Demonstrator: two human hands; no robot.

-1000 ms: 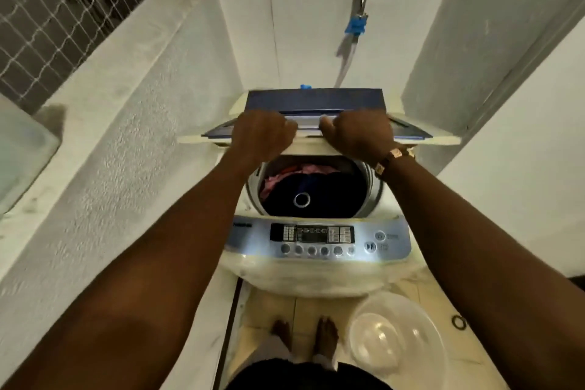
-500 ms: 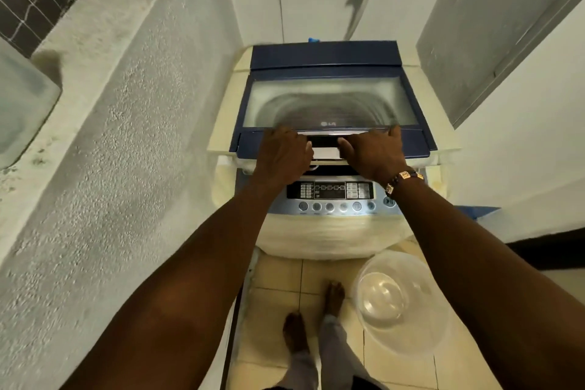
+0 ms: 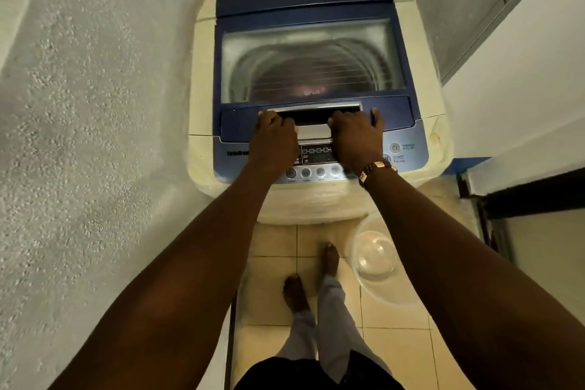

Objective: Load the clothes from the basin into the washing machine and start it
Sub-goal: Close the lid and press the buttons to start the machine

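The washing machine (image 3: 316,104) stands with its blue lid (image 3: 311,32) down, dim clothes (image 3: 308,90) showing through the window, both the left hand (image 3: 274,139) and right hand (image 3: 356,136) curled over the lid's front handle, and the clear basin (image 3: 376,258) holding nothing on the floor before the machine.

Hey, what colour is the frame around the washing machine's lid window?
Dark blue: the lid frame surrounds a clear window, seen best in the head view.

washing machine lid (image 3: 313,14): navy blue | basin (image 3: 376,266): clear | floor tiles (image 3: 395,355): cream | bracelet (image 3: 376,168): black-gold
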